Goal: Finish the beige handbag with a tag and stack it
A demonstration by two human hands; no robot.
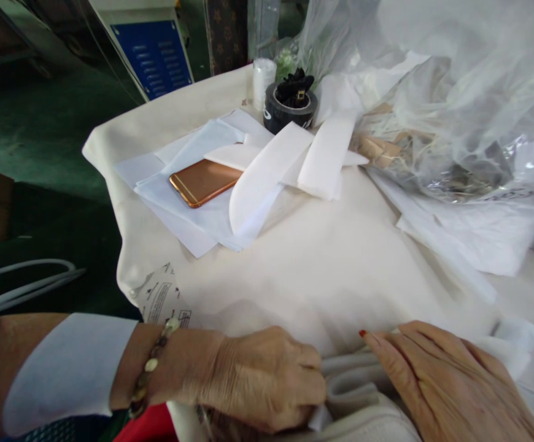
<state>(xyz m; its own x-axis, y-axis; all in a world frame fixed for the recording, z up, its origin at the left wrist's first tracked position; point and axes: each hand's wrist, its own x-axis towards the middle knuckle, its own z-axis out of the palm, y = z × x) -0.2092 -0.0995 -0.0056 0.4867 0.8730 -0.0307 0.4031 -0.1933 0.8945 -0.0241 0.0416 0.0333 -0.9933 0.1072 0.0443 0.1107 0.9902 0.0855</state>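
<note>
At the near edge of the cloth-covered table (322, 264), my left hand (262, 377) is closed, its fingers curled round folded white fabric (354, 380). A bead bracelet and a white sleeve cover sit on that wrist. My right hand (446, 380) lies flat on the same white fabric, fingers stretched out and together, a red-painted nail showing. The fabric is bunched in folds between the two hands.
A copper-coloured phone (205, 181) lies on white sheets (179, 196) at the far left. Curved white cut pieces (267, 175) lie beside it. A black tape roll (290, 110) and a white spool (263, 80) stand behind. A large clear plastic bag (451, 104) fills the right.
</note>
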